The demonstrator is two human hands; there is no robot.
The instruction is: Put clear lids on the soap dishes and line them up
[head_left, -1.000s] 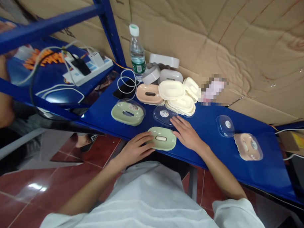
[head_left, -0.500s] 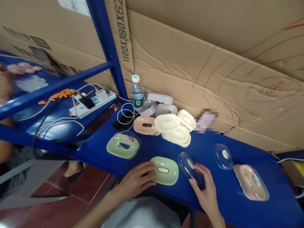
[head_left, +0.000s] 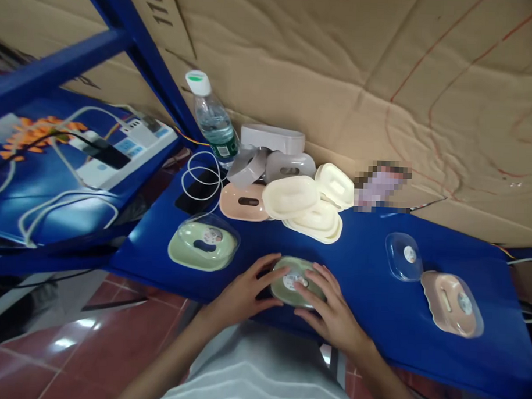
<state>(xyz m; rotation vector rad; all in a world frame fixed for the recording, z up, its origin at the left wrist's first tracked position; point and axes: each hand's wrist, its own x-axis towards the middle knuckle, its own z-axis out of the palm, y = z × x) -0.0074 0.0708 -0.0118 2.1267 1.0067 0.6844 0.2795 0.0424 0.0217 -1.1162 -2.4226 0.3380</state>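
Note:
A green oval soap dish (head_left: pixel 294 279) sits near the front edge of the blue table (head_left: pixel 359 267), with a clear lid bearing a round sticker now on top of it. My left hand (head_left: pixel 245 292) grips its left side, fingers curled against the rim. My right hand (head_left: pixel 329 309) presses on the clear lid from the right, fingers bent over it. Another green dish with a clear lid (head_left: pixel 203 247) lies to the left.
A pile of cream, pink and grey dishes (head_left: pixel 298 200) stands at the back beside a water bottle (head_left: pixel 213 122). A loose clear lid (head_left: pixel 403 256) and a lidded pink dish (head_left: pixel 452 296) lie at the right. A phone, a cable and a power strip (head_left: pixel 121 151) are at the left; a cardboard wall stands behind.
My right hand picked up the clear lid from the table and carried it left onto the green dish. My left hand stayed on the dish. The camera view shifted.

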